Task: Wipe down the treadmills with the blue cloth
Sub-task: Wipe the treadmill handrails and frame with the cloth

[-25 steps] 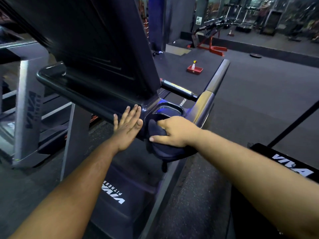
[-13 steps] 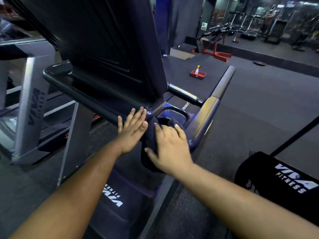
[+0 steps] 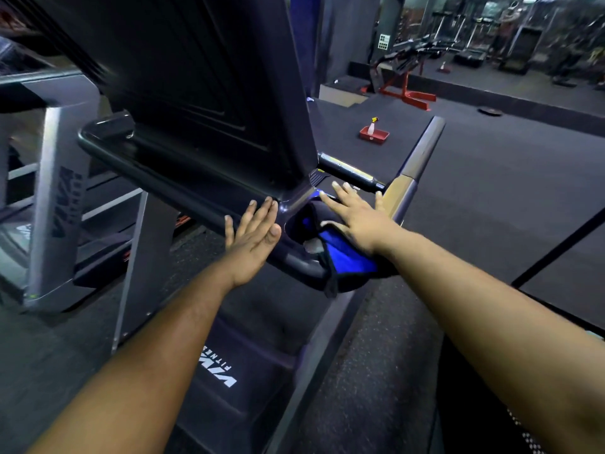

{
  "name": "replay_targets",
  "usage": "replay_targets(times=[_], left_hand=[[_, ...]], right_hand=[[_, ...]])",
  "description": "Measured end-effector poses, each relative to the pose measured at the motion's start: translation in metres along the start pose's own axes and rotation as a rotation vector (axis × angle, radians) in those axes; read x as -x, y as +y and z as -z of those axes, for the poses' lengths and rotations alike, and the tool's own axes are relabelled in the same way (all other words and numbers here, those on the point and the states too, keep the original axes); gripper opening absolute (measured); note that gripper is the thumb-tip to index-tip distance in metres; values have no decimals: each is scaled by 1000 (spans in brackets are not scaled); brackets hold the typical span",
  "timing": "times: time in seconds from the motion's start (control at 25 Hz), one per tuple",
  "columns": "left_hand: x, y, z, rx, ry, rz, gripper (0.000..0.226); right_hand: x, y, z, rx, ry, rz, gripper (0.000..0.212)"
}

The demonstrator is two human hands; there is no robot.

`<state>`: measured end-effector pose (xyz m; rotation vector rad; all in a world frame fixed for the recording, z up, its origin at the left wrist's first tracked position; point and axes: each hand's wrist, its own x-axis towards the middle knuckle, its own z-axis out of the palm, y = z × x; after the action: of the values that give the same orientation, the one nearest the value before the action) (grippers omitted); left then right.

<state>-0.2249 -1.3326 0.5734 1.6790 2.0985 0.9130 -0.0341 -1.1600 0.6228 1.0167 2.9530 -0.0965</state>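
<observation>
Right hand [image 3: 357, 217] splayed flat pressing blue cloth [image 3: 347, 257] into treadmill cup-holder [image 3: 296, 253], left hand [image 3: 253, 237] flat, empty on console edge [image 3: 196, 191]; overhanging cloth could slip off rim.

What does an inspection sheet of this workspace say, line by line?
Surface: treadmill console tilted up, seen from behind; cup-holder corner under wipe.
Job's things: blue cloth draped over the corner, partly hanging off the edge.
Clutter: spray bottle standing in a red tray on the floor beyond.
Hands: right hand flat on the cloth, fingers spread; left hand open, braced against the console's lower edge.
Cables: nothing seen.
Surroundings: second treadmill to the left, red-framed bench and more machines at the back, dark rubber floor.
</observation>
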Motion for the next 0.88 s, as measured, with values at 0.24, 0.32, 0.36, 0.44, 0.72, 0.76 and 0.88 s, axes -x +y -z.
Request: replay_targets(times=[0.24,0.32,0.36,0.44,0.72,0.76,0.88], left_hand=[[0,1,-1,-46,15,-16,105],[0,0,0,-35,1,-19,104],[0,0,1,-35,-5,-17,104],[0,1,0,-50,1,-4,104],[2,6,0,-60,2,10,111],[1,6,0,-57,-2,6,112],[0,7,0,-71,6,11,113]], right_hand=[[33,-46,-14,-49,112,81,88],[61,-17,-23,-80,205,144,93],[60,4,-23,-112,224,105,91],[36,33,-15,-170,173,-86,89],[37,-46,-16,-54,117,-133,93],[46,-50,-17,-45,127,-93,96],[24,-55,-4,-32,31,-94,100]])
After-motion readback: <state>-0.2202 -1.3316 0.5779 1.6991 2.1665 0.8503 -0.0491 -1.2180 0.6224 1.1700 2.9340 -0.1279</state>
